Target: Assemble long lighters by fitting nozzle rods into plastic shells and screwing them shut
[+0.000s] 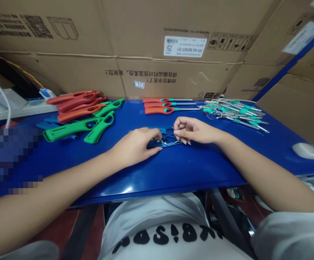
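Orange and green shells crowd the left of the blue counter; three orange-handled lighters and heaped metal tubes line its back. Between the hands lies the blue casing, the left hand's fingers bent over one end, the right hand's curled by the other; whether either grips, I can't tell. Thin white wires cross the smooth plastic.

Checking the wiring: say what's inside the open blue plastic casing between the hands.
Thin white wires show inside the blue casing; the left hand hides its left end's contents.
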A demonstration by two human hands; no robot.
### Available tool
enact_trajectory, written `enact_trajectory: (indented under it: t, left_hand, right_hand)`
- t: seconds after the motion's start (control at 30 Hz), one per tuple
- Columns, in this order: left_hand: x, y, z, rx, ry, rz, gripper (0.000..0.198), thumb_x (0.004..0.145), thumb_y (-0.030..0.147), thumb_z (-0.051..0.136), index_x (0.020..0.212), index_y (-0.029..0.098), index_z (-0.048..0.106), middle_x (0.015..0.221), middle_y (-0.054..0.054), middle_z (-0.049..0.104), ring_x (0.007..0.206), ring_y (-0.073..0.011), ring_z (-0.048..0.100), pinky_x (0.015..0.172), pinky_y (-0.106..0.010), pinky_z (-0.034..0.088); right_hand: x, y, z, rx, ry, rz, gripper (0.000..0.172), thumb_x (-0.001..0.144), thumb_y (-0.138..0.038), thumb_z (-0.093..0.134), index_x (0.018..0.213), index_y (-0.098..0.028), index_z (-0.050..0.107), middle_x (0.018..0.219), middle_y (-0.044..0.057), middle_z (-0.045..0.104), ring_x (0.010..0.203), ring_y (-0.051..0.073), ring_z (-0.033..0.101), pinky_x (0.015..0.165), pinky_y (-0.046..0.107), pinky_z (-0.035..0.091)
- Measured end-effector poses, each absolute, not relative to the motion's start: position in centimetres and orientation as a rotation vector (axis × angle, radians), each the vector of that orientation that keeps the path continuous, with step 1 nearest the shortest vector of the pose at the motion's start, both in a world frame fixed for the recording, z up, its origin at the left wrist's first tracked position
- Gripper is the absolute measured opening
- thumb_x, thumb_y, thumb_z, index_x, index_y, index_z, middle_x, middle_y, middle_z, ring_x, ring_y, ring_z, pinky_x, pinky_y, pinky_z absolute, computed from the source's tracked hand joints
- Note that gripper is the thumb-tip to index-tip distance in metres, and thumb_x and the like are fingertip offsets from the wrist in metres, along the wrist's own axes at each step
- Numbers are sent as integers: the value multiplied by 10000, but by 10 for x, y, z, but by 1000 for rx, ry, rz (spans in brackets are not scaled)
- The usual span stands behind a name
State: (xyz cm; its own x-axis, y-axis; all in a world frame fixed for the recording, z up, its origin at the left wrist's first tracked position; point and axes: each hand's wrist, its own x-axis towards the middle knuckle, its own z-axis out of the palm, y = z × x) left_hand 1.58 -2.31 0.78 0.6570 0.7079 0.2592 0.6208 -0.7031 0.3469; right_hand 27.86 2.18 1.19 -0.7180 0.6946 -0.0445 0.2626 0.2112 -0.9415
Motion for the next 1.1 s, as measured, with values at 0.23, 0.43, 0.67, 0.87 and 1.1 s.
enact_trajectory:
  t: [0.23, 0.43, 0.67, 0.87, 1.1]
  left_hand:
    - [19, -26, 7, 2773, 904, 468, 245, 975, 222, 543, 1199, 203, 639, 1197, -89, 652, 1118, -256, 599, 1001, -402, 483]
    - [21, -31, 9, 2781, 944, 398, 218, 988, 217, 511, 1172, 202, 627, 1230, -91, 609, 1145, -267, 575, 1005, -424, 480]
    - [23, -33, 10, 2780, 986, 358, 198, 979, 205, 519, 1163, 190, 591, 1205, -93, 610, 1139, -277, 566, 989, -438, 483]
    - [23, -32, 10, 2768, 991, 369, 192, 967, 197, 537, 1152, 190, 587, 1194, -88, 608, 1127, -270, 568, 985, -429, 481]
    - [22, -31, 10, 2764, 1002, 376, 183, 963, 209, 556, 1139, 198, 608, 1187, -83, 624, 1131, -273, 579, 977, -429, 486]
  right_hand:
    - [277, 19, 12, -864, -2253, 1411, 281, 847, -355, 751, 1003, -146, 647, 738, -46, 502, 654, 79, 465, 612, 227, 411]
    - [273, 16, 12, -940, -2217, 1408, 335, 814, -290, 757, 1085, -151, 617, 836, -10, 603, 613, 66, 443, 557, 214, 393]
    - [274, 13, 16, -917, -2442, 1121, 191, 877, -299, 668, 946, -125, 710, 683, -27, 530, 584, 87, 429, 546, 227, 377]
    - [273, 8, 20, -800, -2564, 831, 127, 850, -138, 595, 911, -132, 706, 850, 27, 636, 647, 93, 506, 607, 223, 426]
    - [275, 10, 19, -802, -2557, 876, 109, 848, -128, 583, 904, -136, 677, 764, 4, 618, 630, 99, 485, 589, 218, 417]
